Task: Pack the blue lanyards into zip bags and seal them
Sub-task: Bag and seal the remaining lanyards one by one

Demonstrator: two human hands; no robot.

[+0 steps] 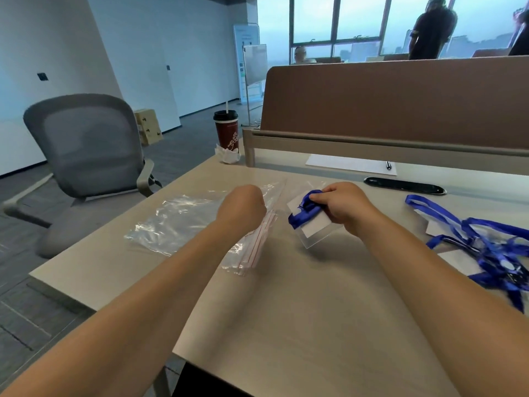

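The right hand (340, 206) grips a bundled blue lanyard (302, 214) and its badge holder (316, 234) above the desk (286, 310). The left hand (243, 207), fingers curled, seems to pinch a zip bag (256, 243) just beside it.

Grey chair (86, 144) beside desk (300, 310); red cup (226, 130); paper (349, 164).

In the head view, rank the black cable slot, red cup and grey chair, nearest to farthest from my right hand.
From the right hand:
1. black cable slot, just beyond it on the desk, to the right.
2. red cup, at the far-left desk corner.
3. grey chair, off the desk, left.
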